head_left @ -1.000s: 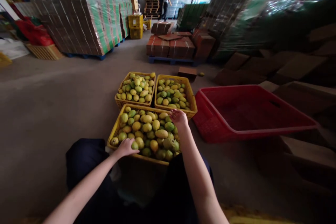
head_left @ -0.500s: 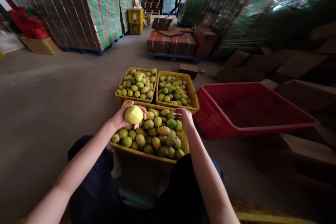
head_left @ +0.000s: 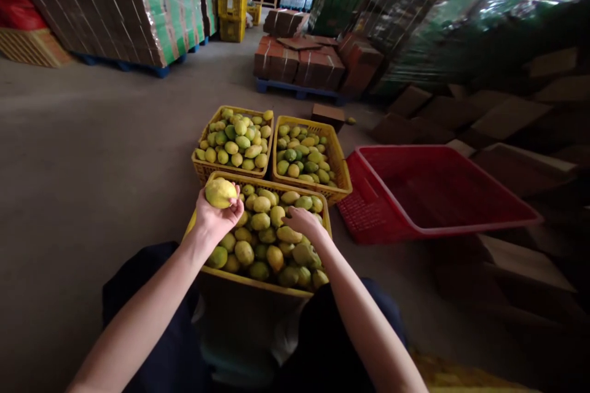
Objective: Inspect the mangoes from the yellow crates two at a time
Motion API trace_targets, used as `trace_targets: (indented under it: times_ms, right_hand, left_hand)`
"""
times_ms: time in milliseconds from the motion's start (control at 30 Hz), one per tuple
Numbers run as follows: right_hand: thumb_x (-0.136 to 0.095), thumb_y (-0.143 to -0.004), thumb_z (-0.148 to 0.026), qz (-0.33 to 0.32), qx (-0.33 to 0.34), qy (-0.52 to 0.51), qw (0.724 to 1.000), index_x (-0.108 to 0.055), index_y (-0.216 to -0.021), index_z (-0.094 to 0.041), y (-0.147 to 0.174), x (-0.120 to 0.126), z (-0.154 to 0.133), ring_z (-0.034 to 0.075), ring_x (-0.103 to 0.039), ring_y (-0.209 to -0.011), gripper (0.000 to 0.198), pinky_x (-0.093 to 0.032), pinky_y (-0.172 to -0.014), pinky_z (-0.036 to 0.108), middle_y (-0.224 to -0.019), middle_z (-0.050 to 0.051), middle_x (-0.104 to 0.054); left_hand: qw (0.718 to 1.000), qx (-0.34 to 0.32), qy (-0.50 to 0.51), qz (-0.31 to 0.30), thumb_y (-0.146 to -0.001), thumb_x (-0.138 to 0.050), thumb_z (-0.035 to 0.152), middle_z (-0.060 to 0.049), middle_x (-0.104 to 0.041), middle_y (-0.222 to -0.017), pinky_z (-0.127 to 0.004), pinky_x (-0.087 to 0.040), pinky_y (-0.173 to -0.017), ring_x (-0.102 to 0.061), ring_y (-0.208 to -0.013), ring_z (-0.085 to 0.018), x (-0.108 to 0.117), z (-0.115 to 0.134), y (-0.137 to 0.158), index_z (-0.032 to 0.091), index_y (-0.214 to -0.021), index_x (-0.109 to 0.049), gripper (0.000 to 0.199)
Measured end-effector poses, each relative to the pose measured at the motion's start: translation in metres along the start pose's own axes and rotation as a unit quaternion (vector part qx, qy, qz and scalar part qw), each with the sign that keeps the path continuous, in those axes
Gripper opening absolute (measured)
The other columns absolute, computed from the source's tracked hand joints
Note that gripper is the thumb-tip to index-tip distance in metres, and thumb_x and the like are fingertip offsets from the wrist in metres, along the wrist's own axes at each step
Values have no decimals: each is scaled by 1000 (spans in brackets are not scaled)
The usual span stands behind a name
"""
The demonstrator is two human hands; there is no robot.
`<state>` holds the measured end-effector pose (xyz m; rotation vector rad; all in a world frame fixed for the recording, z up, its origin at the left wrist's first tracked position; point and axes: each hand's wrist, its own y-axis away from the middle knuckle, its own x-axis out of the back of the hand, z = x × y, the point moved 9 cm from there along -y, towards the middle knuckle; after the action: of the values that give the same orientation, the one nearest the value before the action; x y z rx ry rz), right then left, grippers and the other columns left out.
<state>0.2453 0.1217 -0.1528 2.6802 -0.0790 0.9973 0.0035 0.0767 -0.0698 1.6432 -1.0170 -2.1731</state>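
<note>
A yellow lemon [head_left: 220,193] rests in my left hand [head_left: 217,212], whose fingers curl round it above the left side of the near crate. My right hand [head_left: 302,221] is over the middle of that crate, fingers stretched to the left. Its fingertips are at a yellowish lemon [head_left: 277,216]; whether they touch it I cannot tell. Yellow and green lemons fill the near yellow crate [head_left: 258,285], which stands before my knees. Part of its contents is hidden under my hands.
Behind it stand a left yellow crate [head_left: 201,167] heaped with lemons and a right yellow crate [head_left: 342,163] holding more. A large red crate [head_left: 369,212] sits to the right beside cardboard pieces [head_left: 520,258]. Flat cardboard stacks [head_left: 318,67] lie on a blue pallet [head_left: 299,91] farther back.
My left hand has turned palm up and shifted left with the lemon. My right hand has moved left and down, from the crate's right edge toward its middle. The view has tilted downward.
</note>
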Motion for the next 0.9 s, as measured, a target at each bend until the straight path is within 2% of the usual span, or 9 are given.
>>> trace_targets:
  times_ms: [133, 233, 333, 533, 733, 800, 900]
  right_hand:
    - [-90, -51, -22, 15, 3, -19, 1000, -42, -55, -24, -2, -22, 8, 23, -66, -76, 49, -45, -69, 32, -46, -5, -45]
    - [-90, -53, -31, 28, -3, -35, 999, -43, -56, -24, 0, -35, 14, 23, -67, -72, 48, -48, -67, 31, -40, -7, -40]
    - [-88, -57, -30, 35, -16, -36, 999, -41, -54, -25, 5, -43, 21, 24, -68, -78, 48, -50, -68, 32, -42, -4, -43]
    - [-84, -60, -21, 56, -16, -29, 998, -42, -57, -25, 15, -40, 22, 24, -68, -86, 42, -51, -74, 32, -50, -2, -49]
    - [-82, -62, -21, 63, -12, 0, 998, -46, -58, -25, 19, -37, 13, 27, -70, -85, 37, -52, -74, 35, -43, -4, -44]
    - [-83, -59, -20, 54, -13, 6, 998, -45, -55, -25, 20, -35, 8, 27, -70, -83, 39, -52, -73, 35, -41, -5, -42]
    - [-85, -47, -12, 30, -8, 12, 999, -38, -50, -25, 20, -30, -8, 29, -69, -82, 49, -50, -71, 34, -40, -5, -40]
  left_hand:
    - [1000, -14, -20, -18, -94, -29, 48, -7, -67, -82, -26, -52, -49, -48, -45, -9, -3, 7, 3, 16, -97, -60, 45]
    - [999, -20, -26, -17, -93, -30, 48, -8, -67, -83, -27, -52, -50, -48, -46, -10, 0, 10, 4, 16, -98, -60, 44]
    - [999, -14, -28, -10, -93, -31, 47, -8, -67, -84, -28, -53, -50, -49, -47, -10, 6, 12, 6, 15, -101, -60, 44]
    - [999, -26, -32, 0, -92, -33, 47, -8, -65, -84, -27, -54, -51, -50, -48, -10, 15, 20, 11, 14, -102, -59, 43]
    - [993, -118, -27, 14, -89, -42, 46, -6, -63, -87, -31, -60, -69, -64, -72, -16, 19, 42, 10, 19, -96, -56, 31]
    - [991, -130, -24, -2, -88, -46, 46, -7, -63, -93, -32, -60, -75, -67, -83, -18, 15, 45, 9, 20, -98, -56, 30]
    - [989, -143, -12, -42, -88, -50, 44, -7, -65, -98, -33, -60, -80, -68, -94, -20, 5, 46, 10, 20, -103, -58, 29]
